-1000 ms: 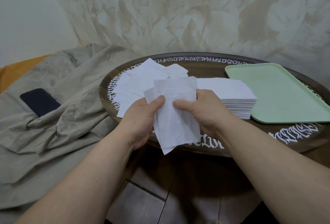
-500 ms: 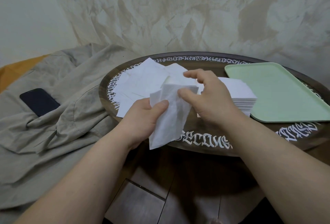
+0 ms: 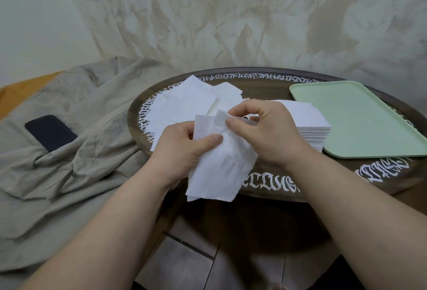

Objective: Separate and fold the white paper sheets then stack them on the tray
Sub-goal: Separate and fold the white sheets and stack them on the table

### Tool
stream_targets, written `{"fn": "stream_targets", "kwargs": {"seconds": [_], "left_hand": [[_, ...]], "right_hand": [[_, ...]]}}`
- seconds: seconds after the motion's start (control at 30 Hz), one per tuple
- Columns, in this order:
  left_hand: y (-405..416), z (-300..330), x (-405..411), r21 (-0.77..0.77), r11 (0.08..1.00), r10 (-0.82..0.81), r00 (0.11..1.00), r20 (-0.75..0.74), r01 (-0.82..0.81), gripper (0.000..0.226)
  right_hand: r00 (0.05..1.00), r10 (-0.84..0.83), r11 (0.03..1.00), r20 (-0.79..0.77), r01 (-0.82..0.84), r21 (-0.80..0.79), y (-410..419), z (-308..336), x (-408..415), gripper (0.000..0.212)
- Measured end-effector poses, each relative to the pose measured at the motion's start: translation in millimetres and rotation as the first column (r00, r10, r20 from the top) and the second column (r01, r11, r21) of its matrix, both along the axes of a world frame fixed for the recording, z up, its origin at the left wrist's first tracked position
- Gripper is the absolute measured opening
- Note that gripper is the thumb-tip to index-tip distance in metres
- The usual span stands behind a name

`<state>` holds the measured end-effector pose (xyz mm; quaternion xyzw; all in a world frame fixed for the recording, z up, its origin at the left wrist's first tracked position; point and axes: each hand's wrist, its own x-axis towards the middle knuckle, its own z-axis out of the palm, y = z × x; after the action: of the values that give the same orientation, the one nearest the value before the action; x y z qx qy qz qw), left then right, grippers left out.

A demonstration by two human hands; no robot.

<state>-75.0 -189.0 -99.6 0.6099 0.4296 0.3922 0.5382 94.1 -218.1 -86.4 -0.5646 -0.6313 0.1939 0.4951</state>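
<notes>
I hold a thin white paper sheet (image 3: pixel 219 167) over the near rim of the round table. My left hand (image 3: pixel 182 148) grips its left side with the thumb pressed on top. My right hand (image 3: pixel 261 128) pinches its upper edge between thumb and curled fingers. Behind my hands lies a loose spread of white sheets (image 3: pixel 184 107) on the left of the table. A neat stack of white sheets (image 3: pixel 309 125) stands to the right, partly hidden by my right hand. The pale green tray (image 3: pixel 360 116) sits at the far right with nothing on it.
The dark round table (image 3: pixel 265 81) carries white lettering around its rim. A grey cloth (image 3: pixel 69 151) covers the surface on the left, with a dark phone (image 3: pixel 49 131) lying on it. A marbled wall stands close behind. Dark floor tiles lie below my arms.
My right hand came back down from above the sheet and now pinches its upper edge. The sheet hangs more crumpled between both hands.
</notes>
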Motion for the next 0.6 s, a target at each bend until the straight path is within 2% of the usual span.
{"fn": "stream_targets", "kwargs": {"seconds": [0.17,0.27,0.33,0.47,0.53,0.6], "left_hand": [[1.6,-0.5,-0.2,-0.016,0.999,0.049,0.999,0.005,-0.049,0.012],[2.4,-1.3,-1.4,-0.014,0.998,0.055,0.998,0.016,-0.055,0.016],[2.6,-1.3,-2.4,0.0,0.998,0.055,0.998,0.024,-0.055,0.016],[3.3,-0.7,-5.3,0.014,0.998,0.062,0.998,0.027,-0.063,0.012],[4.3,-2.4,-5.4,-0.007,0.998,0.065,0.997,0.038,-0.065,0.013],[5.6,-4.3,-4.1,-0.022,0.996,0.085,0.995,0.052,-0.084,0.024]], "right_hand": [[0.979,-0.119,0.969,0.167,0.078,0.233,1.3,-1.7,-2.0,0.007],[0.965,-0.157,0.956,0.21,0.095,0.278,1.6,0.6,-4.2,0.007],[0.968,-0.138,0.972,0.212,0.091,0.217,0.9,3.7,-4.0,0.004],[0.982,-0.086,0.995,0.169,0.092,-0.029,-0.5,7.9,1.6,0.011],[0.992,-0.074,0.994,0.104,0.082,-0.079,-1.5,7.6,3.3,0.012],[0.996,-0.078,0.995,0.043,0.081,-0.065,-2.2,7.4,4.1,0.013]]}}
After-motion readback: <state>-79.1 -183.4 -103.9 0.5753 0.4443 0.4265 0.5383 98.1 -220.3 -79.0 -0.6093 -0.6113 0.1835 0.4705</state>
